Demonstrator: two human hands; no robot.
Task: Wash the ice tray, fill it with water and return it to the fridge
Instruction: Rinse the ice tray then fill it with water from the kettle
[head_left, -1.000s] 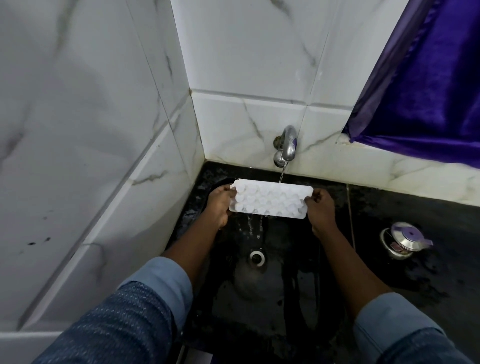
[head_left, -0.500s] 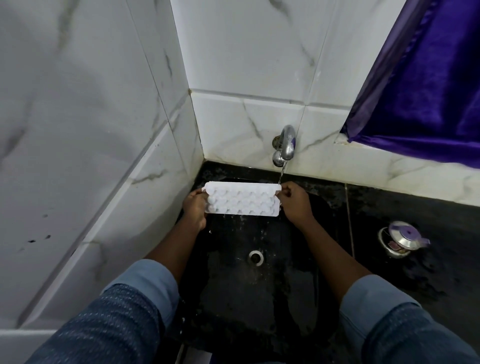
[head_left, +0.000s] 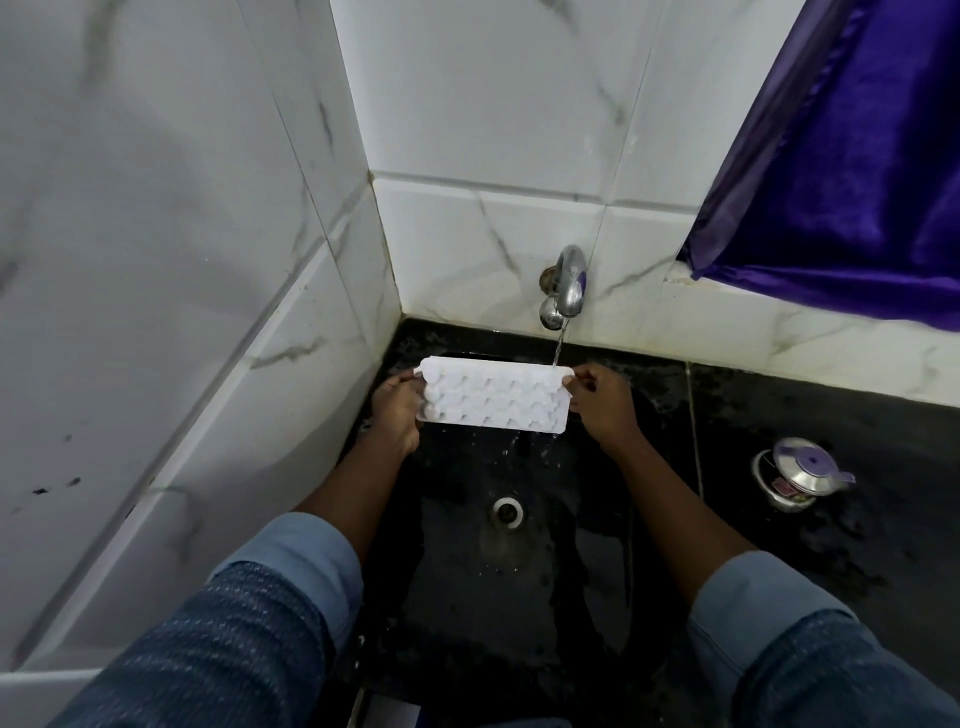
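Over the black sink (head_left: 457, 597), just under the tap (head_left: 569, 283), the white ice tray (head_left: 493, 397) is held up in the air. It is a long flat shape with round corners, and it has lots of little round cups set close together in rows. It looks bright against the dark sink. Its long side runs from left to right, and its near edge sits a bit lower than its far edge. A thin stream of water (head_left: 559, 345) falls from the tap and lands on the far right corner of the tray. Small drops show below the tray near its right end. The left hand (head_left: 397, 410) grips the left end of the tray, with its fingers curled round the edge. The right hand (head_left: 602, 405) pinches the right end with its fingertips. Both arms reach forward out of blue sleeves (head_left: 291, 561). Down in the sink, below the tray, is a round drain (head_left: 507, 511) with a pale ring, and the sink floor looks wet. The tap is shiny metal and comes out of the white wall tiles (head_left: 493, 104). To the right, on the dark counter (head_left: 857, 405), sits a small metal pot (head_left: 797, 475) with a lid that has a purple knob. A purple cloth (head_left: 857, 156) hangs at the top right.
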